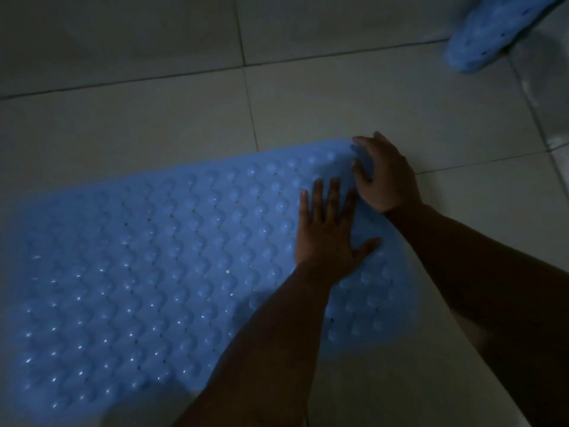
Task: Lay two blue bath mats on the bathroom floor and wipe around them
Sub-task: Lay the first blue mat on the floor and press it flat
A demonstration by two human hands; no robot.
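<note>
A blue bath mat (147, 272) with rows of round bumps and small holes lies flat on the tiled floor, filling the lower left and centre of the head view. My left hand (329, 232) rests palm down on the mat near its right end, fingers spread. My right hand (385, 174) is at the mat's far right corner, fingers curled over the edge there. A second blue mat (480, 38) shows at the top right, partly cut off by the frame and hanging or leaning above the floor.
Pale square floor tiles (154, 112) with dark grout lines surround the mat. The room is dim. A lighter wall or fixture surface (548, 87) stands at the right edge.
</note>
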